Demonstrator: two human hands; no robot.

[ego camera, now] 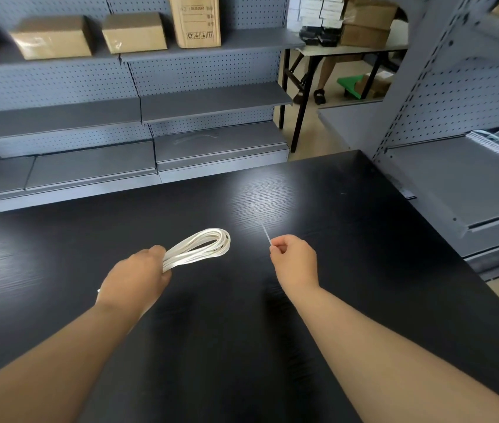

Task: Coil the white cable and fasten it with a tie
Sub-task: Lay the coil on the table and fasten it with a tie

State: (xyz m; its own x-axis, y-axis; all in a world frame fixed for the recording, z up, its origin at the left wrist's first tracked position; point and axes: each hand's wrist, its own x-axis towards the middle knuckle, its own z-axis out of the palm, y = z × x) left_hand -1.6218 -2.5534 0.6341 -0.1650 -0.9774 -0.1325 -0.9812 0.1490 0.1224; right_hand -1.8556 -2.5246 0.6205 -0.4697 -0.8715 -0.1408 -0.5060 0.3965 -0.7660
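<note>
Left hand (138, 271) grips the coiled white cable (201, 247) above the black table (349, 239); right hand (294, 259) pinches a thin tie (262, 224). Grey shelves (211, 100) with cardboard boxes (134, 32) behind.

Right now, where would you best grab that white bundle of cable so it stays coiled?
Grip the white cable across its narrowed middle, coming from the near side. Its loops lie flat and parallel there, fanning out only at the far end; the left hand already clamps one end.
</note>
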